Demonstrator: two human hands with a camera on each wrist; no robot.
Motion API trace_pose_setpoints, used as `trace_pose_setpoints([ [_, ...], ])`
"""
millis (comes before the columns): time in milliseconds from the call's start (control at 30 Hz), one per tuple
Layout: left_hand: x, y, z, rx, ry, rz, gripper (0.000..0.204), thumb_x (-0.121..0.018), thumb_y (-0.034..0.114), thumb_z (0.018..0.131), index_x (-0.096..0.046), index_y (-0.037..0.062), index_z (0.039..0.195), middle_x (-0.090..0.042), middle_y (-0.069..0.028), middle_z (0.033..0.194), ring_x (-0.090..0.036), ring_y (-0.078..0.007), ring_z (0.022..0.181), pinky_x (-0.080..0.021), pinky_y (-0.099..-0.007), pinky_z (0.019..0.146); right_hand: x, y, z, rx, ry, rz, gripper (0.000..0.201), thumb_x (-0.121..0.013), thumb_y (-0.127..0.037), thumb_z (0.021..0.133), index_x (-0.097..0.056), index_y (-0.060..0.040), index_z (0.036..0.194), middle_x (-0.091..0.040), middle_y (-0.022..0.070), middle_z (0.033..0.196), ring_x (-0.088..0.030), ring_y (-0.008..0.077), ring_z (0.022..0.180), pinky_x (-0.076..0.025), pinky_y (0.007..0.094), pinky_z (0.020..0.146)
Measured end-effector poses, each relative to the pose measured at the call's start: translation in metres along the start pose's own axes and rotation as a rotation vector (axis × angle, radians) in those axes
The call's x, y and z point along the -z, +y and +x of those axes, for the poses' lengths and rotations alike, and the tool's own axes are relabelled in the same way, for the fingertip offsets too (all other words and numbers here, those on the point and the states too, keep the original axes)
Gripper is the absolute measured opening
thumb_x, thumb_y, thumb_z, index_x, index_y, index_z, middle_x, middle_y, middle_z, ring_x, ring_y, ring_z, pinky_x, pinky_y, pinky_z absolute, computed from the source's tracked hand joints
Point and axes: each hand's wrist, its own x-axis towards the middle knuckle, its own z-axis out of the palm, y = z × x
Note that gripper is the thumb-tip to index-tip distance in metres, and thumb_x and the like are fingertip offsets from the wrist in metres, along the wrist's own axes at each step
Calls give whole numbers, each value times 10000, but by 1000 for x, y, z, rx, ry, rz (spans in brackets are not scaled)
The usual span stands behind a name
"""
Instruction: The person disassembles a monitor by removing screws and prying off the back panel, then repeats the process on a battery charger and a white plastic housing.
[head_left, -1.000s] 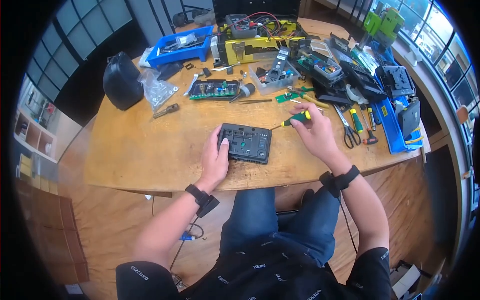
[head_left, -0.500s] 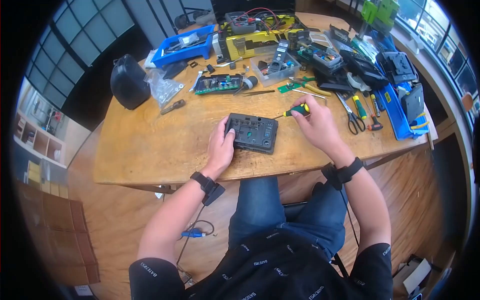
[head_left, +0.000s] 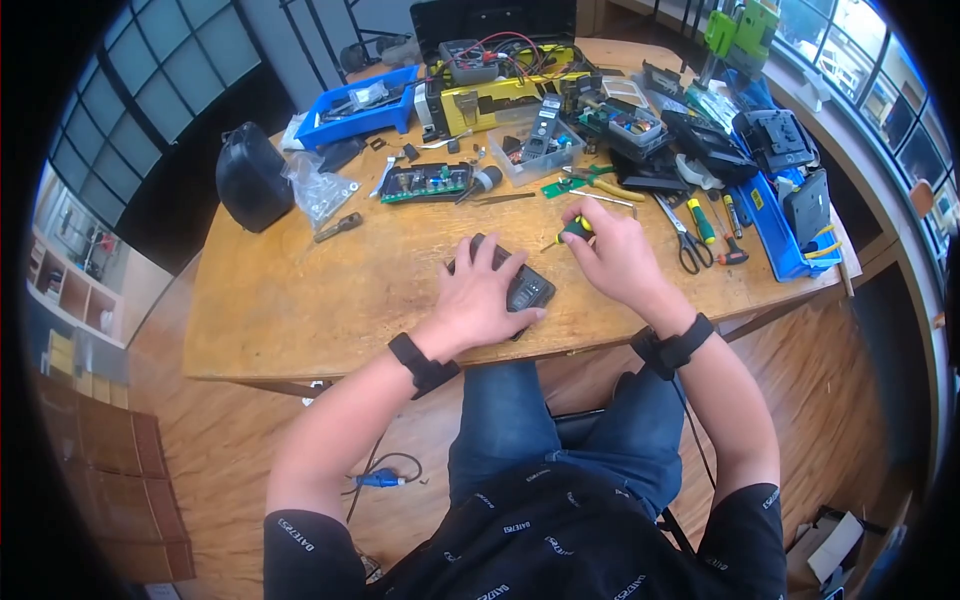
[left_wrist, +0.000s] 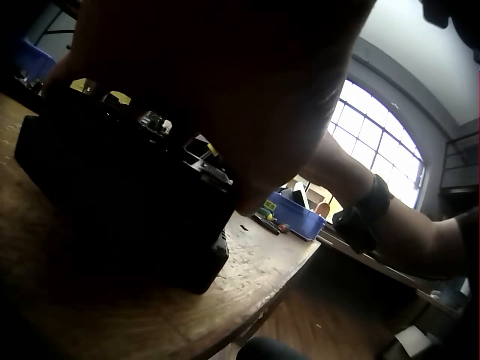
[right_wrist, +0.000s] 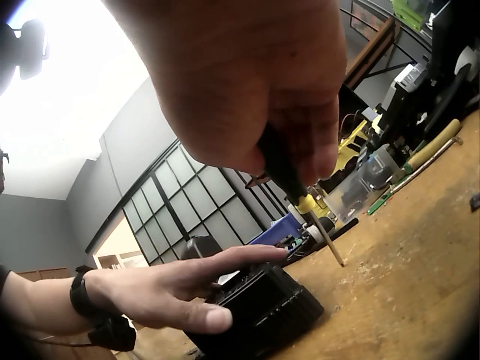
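Observation:
My left hand (head_left: 473, 305) lies over a black plastic electronic device (head_left: 530, 289) on the table, fingers spread across its top and thumb at its near right edge. The palm hides much of the device, whose ribbed side (right_wrist: 274, 319) shows in the right wrist view. To the right, my right hand (head_left: 618, 248) holds a screwdriver (head_left: 574, 231) by its green and yellow handle, apart from the device. Its thin shaft (right_wrist: 327, 240) slants down with the tip close to the tabletop. In the left wrist view the device and hand are mostly dark.
Scissors (head_left: 690, 247) and another green-handled screwdriver (head_left: 701, 222) lie right of my right hand. Behind are a circuit board (head_left: 428, 183), a clear bin (head_left: 530, 160) and pliers (head_left: 605, 183). A blue tray (head_left: 765, 235) holds parts at the right edge; a black case (head_left: 250, 175) stands left.
My left hand has moved from the device's left side to over its top, and the device has turned on the table. The screwdriver tip has come away from the device's far right corner.

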Motion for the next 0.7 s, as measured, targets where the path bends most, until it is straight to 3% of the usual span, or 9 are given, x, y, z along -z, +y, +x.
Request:
trace_pose_setpoints([
  [133,4,-9,3,-47,-66,11,696,-776,465,888,-574,217,1506,-311,-201,1693,-207,-466,1583,-211,-734,1217,-1,1,3,119,21,-88,235,-710,-95,928,-578,-71,1121,-713,222,848,-694,453,856,-523,553,744],
  [200,9,-30,4,-293,-167,-24,659,-801,386,873,-592,232,1479,-264,-197,1722,-129,-452,1619,-160,-763,1221,-1,-2,6,104,6,-88,239,-712,-95,926,-574,-72,1119,-714,224,856,-693,456,862,-525,555,753],
  [333,29,-62,-3,-440,-219,163,615,-807,327,867,-615,246,1446,-230,-184,1745,-68,-423,1640,-118,-766,1231,-3,1,13,75,32,-67,253,-718,-106,922,-567,-71,1123,-713,232,875,-690,465,875,-530,557,767],
  [433,35,-70,-11,-316,-235,106,727,-817,387,858,-557,202,1511,-216,-238,1735,-160,-441,1621,-179,-689,1261,1,3,18,16,-4,-91,252,-719,-110,921,-567,-66,1117,-711,235,880,-688,472,877,-532,558,771],
  [500,24,-63,-18,29,73,-219,913,-841,460,828,-459,103,1577,-252,-312,1694,-263,-477,1579,-273,-560,1274,0,7,19,1,-7,-89,246,-713,-114,927,-567,-62,1119,-709,235,874,-686,476,877,-533,559,778],
  [533,23,-57,-17,154,75,-109,1051,-856,515,798,-388,10,1593,-308,-362,1643,-354,-503,1523,-346,-471,1248,-1,10,20,50,10,-93,246,-709,-116,930,-568,-62,1125,-710,236,873,-687,475,877,-533,560,783],
  [633,23,-40,-10,272,-61,-156,1028,-850,484,815,-380,7,1595,-359,-336,1626,-381,-486,1509,-351,-479,1244,-7,12,16,108,45,-93,244,-699,-102,928,-562,-67,1128,-700,223,844,-690,460,855,-524,544,756],
  [667,19,-44,-7,262,-64,-150,1028,-850,484,815,-380,7,1595,-359,-336,1626,-381,-486,1509,-351,-479,1244,-8,11,16,126,49,-94,245,-693,-87,923,-556,-72,1126,-690,209,815,-691,446,832,-516,528,725],
  [700,9,-51,-4,138,-46,-181,1035,-847,472,822,-360,-1,1604,-376,-326,1617,-394,-477,1500,-350,-475,1244,-10,11,14,119,55,-97,245,-693,-87,923,-556,-72,1126,-690,209,815,-691,446,832,-516,528,725],
])
